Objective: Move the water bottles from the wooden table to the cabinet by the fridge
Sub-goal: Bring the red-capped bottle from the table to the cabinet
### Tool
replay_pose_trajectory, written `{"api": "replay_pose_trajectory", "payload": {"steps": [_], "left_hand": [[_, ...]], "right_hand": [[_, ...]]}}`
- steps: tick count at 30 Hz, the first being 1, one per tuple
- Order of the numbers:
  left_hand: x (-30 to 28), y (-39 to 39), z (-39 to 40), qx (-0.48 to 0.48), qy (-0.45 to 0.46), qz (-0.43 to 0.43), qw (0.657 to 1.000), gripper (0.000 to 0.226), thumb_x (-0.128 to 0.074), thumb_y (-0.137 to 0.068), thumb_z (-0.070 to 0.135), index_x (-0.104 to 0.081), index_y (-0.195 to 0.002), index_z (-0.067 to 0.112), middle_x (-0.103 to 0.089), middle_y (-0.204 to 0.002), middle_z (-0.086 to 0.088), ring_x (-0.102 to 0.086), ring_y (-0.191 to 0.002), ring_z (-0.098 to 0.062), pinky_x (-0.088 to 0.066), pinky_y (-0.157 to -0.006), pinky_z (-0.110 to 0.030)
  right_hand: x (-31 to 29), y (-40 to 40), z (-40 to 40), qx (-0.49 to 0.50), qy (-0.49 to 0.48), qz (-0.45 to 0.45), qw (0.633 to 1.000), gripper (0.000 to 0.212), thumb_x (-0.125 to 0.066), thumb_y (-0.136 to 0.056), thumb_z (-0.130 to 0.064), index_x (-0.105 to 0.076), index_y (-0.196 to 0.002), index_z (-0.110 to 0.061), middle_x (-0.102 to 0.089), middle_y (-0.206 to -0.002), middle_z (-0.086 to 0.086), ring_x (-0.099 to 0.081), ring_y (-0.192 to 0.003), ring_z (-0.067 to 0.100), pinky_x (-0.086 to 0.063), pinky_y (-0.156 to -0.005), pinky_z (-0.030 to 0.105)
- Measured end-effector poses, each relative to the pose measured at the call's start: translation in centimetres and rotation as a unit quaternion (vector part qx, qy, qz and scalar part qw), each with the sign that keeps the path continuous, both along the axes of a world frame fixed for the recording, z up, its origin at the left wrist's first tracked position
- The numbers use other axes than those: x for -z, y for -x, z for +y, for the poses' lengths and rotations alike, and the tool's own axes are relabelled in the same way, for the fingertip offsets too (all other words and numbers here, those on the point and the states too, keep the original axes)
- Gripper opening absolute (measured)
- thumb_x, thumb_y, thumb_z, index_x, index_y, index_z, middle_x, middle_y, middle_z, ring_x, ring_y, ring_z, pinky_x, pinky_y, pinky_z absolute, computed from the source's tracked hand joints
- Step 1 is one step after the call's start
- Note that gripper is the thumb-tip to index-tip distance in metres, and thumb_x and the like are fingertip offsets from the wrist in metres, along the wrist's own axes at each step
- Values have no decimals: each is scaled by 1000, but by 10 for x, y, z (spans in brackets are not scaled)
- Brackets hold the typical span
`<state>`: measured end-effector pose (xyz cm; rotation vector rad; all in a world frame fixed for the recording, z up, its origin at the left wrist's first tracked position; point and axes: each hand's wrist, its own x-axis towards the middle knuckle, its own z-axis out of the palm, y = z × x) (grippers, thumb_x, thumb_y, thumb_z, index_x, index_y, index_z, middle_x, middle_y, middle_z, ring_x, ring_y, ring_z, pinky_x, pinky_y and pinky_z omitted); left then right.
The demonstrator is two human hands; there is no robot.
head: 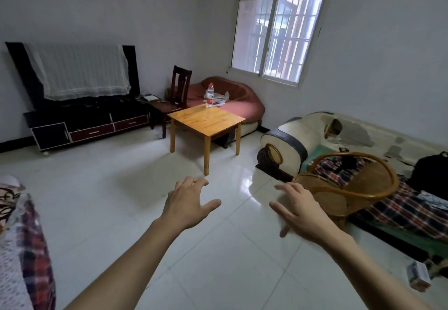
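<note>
One clear water bottle (210, 95) with a red cap and red label stands upright on the far corner of a small wooden table (206, 120) in the middle of the room. My left hand (188, 201) and my right hand (299, 209) reach forward over the white tiled floor, well short of the table. Both hands hold nothing and their fingers are spread. No cabinet by a fridge is in view.
A dark TV stand (84, 123) with a cloth-draped screen stands at the left wall. Behind the table are a dark wooden chair (179, 86) and a red sofa (232, 101). A rattan chair (344, 188) and a worn sofa (363, 144) stand at right.
</note>
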<state>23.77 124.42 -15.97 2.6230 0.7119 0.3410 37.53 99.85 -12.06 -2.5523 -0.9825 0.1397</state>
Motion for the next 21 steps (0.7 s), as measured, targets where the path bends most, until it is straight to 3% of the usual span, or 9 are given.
{"api": "replay_pose_trajectory", "payload": {"steps": [5, 11, 21], "left_hand": [[-6, -52, 64, 2, 15, -29, 999, 67, -57, -86, 67, -45, -141, 31, -47, -142, 5, -44, -128, -18, -42, -101, -36], [10, -90, 120, -4, 37, -10, 999, 67, -57, -85, 67, -45, -141, 31, -47, -143, 6, -45, -128, -18, -43, -102, -35], [18, -205, 228, -30, 50, -7, 998, 66, -62, -83, 65, -47, -137, 30, -47, -143, 2, -45, -128, -21, -45, -102, -39]], "right_hand": [[-14, -56, 66, 3, 7, -32, 999, 60, -49, -92, -59, -40, -145, -33, -37, -152, -3, -36, -137, 17, -38, -113, 45], [0, -99, 132, -15, -11, -9, 1000, 59, -48, -94, -57, -41, -145, -29, -39, -151, -3, -38, -136, 13, -36, -112, 34], [24, -223, 235, -29, -39, 3, 999, 59, -50, -96, -54, -38, -147, -28, -36, -154, -4, -35, -140, 14, -36, -115, 39]]}}
